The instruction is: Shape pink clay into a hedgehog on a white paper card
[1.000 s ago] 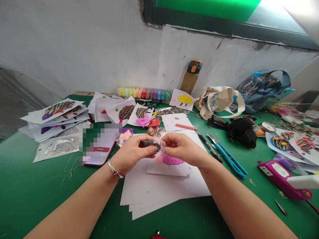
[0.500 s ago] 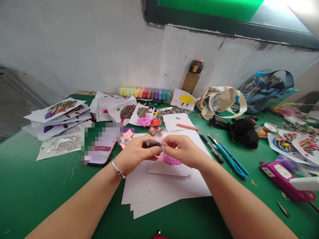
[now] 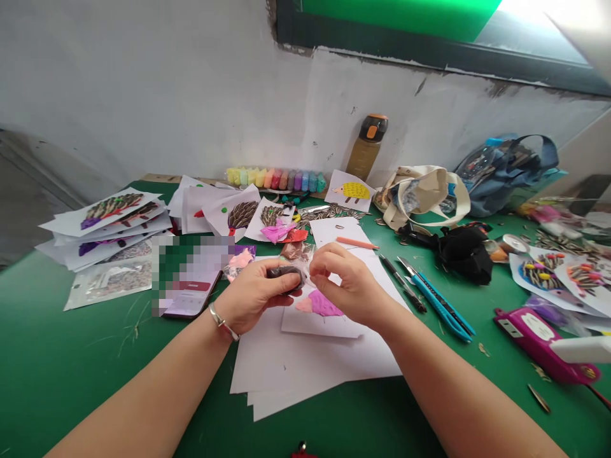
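My left hand (image 3: 258, 289) is closed round a clear plastic packet of black clay (image 3: 287, 278), thumb on top. Just to its right, my right hand (image 3: 341, 280) has its thumb and fingers pinched together by the open end of the packet. What those fingers hold, if anything, is too small to make out. Beneath the hands lies a white card with a pink and purple clay shape (image 3: 324, 304), partly covered by my right hand. It rests on a stack of white paper (image 3: 296, 375). Behind the hands sits a packet of brown clay (image 3: 296, 252).
A phone (image 3: 191, 286) lies left, beside piled seed pictures (image 3: 105, 213). An orange stick (image 3: 357, 243), a pen (image 3: 403, 284) and a blue cutter (image 3: 436, 302) lie right. A bottle (image 3: 365, 149) and clay packets (image 3: 274, 180) stand at the wall. A magenta glue gun (image 3: 539, 346) is far right.
My right hand has drawn slightly away from the packet and its fingers have curled up. My left hand still grips the packet, now tilted a little.
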Demonstrator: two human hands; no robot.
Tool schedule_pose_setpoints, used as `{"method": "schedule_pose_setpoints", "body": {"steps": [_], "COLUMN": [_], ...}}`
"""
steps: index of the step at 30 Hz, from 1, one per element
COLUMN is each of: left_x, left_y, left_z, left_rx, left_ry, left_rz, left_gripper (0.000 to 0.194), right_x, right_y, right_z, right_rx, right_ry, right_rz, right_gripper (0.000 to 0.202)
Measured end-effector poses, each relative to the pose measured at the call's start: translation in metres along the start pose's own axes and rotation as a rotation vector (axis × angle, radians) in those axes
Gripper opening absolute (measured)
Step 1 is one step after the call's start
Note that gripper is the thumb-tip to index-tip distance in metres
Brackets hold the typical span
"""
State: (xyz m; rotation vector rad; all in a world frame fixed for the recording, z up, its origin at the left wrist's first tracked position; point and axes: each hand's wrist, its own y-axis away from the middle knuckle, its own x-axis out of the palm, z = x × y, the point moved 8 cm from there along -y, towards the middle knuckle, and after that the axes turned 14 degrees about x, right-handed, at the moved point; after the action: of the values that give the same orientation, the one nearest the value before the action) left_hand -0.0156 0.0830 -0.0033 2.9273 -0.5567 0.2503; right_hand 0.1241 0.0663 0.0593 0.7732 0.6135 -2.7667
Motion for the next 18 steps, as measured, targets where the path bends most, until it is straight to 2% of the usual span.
{"method": "schedule_pose_setpoints", "body": {"steps": [4,11,18], "left_x": [0.000,-0.003,0.000], "left_y": [0.000,0.002,0.003], "left_z": [0.002,0.001,0.002], "left_rx": [-0.011,-0.011,-0.027], "left_ry": [0.023,0.055,0.076], "left_rz": [0.005,-0.042,-0.036], "left_gripper": [0.031,0.033,0.033], "right_x": [-0.001,0.006,0.013], "right_y": [0.002,0.000,0.002], "right_z": [0.002,-0.014,-0.006], "right_rx": [-0.041,0.074,0.004], "right_ry": [0.010,0.037,0.164], "right_rz": [-0.049,-0.010,0.008], "right_gripper": [0.023,0.025,0.024]}}
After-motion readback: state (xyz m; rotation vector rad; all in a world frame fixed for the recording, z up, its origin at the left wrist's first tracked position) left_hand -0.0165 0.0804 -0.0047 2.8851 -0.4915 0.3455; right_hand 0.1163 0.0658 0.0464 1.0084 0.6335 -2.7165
